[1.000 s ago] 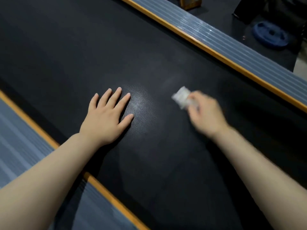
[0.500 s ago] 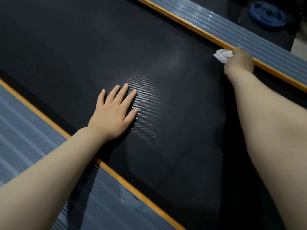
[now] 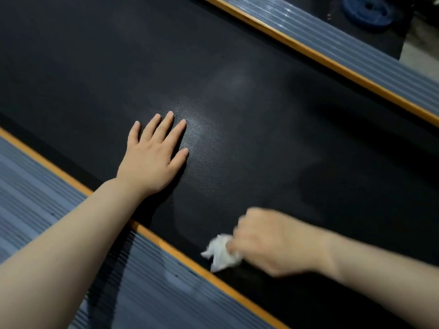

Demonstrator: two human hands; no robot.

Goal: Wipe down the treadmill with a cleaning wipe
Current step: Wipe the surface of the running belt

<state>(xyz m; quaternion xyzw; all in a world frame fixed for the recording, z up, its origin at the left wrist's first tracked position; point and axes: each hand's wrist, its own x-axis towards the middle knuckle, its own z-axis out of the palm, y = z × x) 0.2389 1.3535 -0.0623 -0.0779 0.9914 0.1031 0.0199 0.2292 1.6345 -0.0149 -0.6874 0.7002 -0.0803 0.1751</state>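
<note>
The treadmill's black textured belt (image 3: 237, 103) fills most of the view, running diagonally between two grey ribbed side rails with orange edges. My left hand (image 3: 152, 157) lies flat on the belt, fingers straight and spread. My right hand (image 3: 273, 241), blurred by motion, grips a crumpled white cleaning wipe (image 3: 222, 254) and presses it on the belt right beside the near orange edge (image 3: 180, 255). Part of the wipe is hidden under my fingers.
The near side rail (image 3: 59, 222) lies under my left forearm. The far side rail (image 3: 344, 48) crosses the upper right. Beyond it, a blue weight plate (image 3: 365, 10) lies on a dark floor mat.
My right hand has swept the wipe from the belt's middle to the far orange edge, then back across to the near edge. My left hand has stayed flat on the belt.
</note>
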